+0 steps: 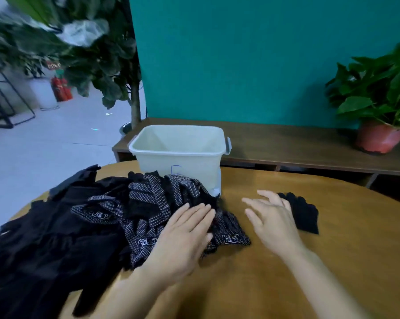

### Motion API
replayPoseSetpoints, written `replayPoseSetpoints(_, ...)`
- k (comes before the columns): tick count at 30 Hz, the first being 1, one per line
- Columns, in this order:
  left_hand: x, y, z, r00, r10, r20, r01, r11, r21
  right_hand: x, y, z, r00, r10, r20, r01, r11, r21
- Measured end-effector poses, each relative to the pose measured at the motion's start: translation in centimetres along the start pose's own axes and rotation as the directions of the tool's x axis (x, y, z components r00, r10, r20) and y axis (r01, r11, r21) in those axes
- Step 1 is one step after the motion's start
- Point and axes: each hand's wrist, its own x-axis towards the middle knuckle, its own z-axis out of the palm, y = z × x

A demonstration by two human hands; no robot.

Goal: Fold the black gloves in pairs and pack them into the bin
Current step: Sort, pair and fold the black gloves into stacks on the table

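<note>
The left hand [185, 231] is laid flat, fingers straight, on the near edge of the heap of black gloves [116, 217] at 9 o'clock on the table [332, 249]. The right hand [272, 217] is held open with fingers spread and nothing gripped, beside a single plain black glove [304, 215] at 3 o'clock — contact cannot be told. The white bin [178, 162] stands at 12 o'clock, just behind the heap, and no gloves are seen in it.

The step is judged to be an early pairing: a mate must be drawn from the heap, matched to the lone glove, and the two laid together for folding. White boxed characters [232, 239] are printed on the dotted cuffs but cannot be read — a blue handwritten mark [176, 169] on the bin's front is partly hidden.
</note>
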Motion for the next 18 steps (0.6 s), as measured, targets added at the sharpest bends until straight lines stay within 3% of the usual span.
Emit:
replayPoseSetpoints(4, -0.6, -5.6, -3.1, 0.989, -0.11, -0.096, 0.117, 0.99, 0.074, 3.6, -6.2, 1.2, 0.991, -0.134, -0.007, 0.134, 0.991, -0.007)
replayPoseSetpoints(7, 0.5, -8.6, -3.8, 0.98, -0.151, -0.132, 0.164, 0.982, 0.092, 6.2, -9.1, 2.5, 0.987, -0.155, 0.034, 0.156, 0.988, -0.013)
replayPoseSetpoints(13, 2.6, -11.0, -1.8, 0.979, -0.193, -0.07, 0.2, 0.974, 0.111, 8.5, -10.2, 5.8, 0.962, -0.192, 0.193, 0.211, 0.974, -0.083)
replayPoseSetpoints(18, 0.6, -10.1, -0.3, 0.981, -0.191, -0.039, 0.193, 0.98, 0.055, 5.6, -9.1, 7.0, 0.943, -0.314, 0.109, 0.328, 0.933, -0.151)
